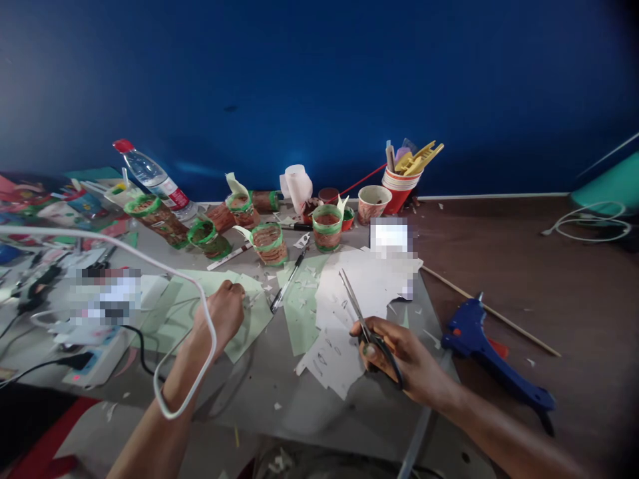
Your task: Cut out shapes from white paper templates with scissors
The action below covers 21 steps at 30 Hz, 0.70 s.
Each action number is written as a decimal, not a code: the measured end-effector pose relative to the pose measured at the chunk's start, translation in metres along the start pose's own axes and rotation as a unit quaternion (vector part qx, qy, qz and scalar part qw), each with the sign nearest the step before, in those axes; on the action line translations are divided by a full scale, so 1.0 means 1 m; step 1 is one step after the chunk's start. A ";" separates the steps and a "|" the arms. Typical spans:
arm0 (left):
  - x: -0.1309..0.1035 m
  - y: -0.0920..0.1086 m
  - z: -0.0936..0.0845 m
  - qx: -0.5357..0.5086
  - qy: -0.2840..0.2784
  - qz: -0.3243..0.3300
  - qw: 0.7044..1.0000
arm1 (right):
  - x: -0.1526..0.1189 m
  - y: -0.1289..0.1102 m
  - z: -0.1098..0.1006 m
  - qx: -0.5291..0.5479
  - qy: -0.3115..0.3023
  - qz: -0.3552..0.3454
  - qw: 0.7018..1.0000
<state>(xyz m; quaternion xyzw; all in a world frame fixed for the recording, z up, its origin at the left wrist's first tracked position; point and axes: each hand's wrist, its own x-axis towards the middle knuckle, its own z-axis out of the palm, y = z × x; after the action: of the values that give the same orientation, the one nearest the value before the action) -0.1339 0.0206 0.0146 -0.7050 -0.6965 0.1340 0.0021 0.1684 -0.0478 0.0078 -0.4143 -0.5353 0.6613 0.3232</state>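
Observation:
In my right hand (394, 359) is a pair of scissors (355, 299) with black handles, its narrow blades pointing up and away over cut white paper (344, 313) with small pen-drawn shapes. The blades look nearly together. My left hand (222, 311) is closed over a pale green sheet (257, 319), fingers curled; whatever they hold is hidden or too small to name. Paper scraps lie around its fingertips. Between the hands rest a black pen (289, 283) and another green sheet (301, 326). Behind stand brown-and-green cups (328, 229), some with pale paper leaves.
A white cable (212, 319) loops across my left forearm. At left are a power strip (94, 362) and wires. To the right lie a blue glue gun (494, 356) and a wooden stick (494, 311). A bottle (154, 179) and a paper cup (373, 205) stand near the wall.

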 end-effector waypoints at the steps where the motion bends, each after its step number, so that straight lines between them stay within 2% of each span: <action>1: 0.000 0.000 0.000 0.000 0.001 0.002 1.000 | 0.000 0.000 0.000 -0.003 0.000 0.001 1.000; 16: 0.001 0.000 -0.001 -0.008 0.034 -0.001 0.999 | -0.002 0.001 -0.002 0.002 -0.002 0.002 1.000; 18: 0.002 -0.002 0.000 -0.031 0.058 -0.013 0.998 | -0.001 0.002 -0.001 0.005 -0.003 0.000 1.000; 21: 0.003 -0.005 0.002 -0.093 0.128 -0.019 0.987 | -0.001 0.003 -0.001 0.013 -0.001 0.004 1.000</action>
<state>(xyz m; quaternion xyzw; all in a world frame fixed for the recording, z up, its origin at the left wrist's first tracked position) -0.1390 0.0228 0.0129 -0.7000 -0.7133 -0.0228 0.0284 0.1694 -0.0490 0.0050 -0.4112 -0.5251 0.6701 0.3258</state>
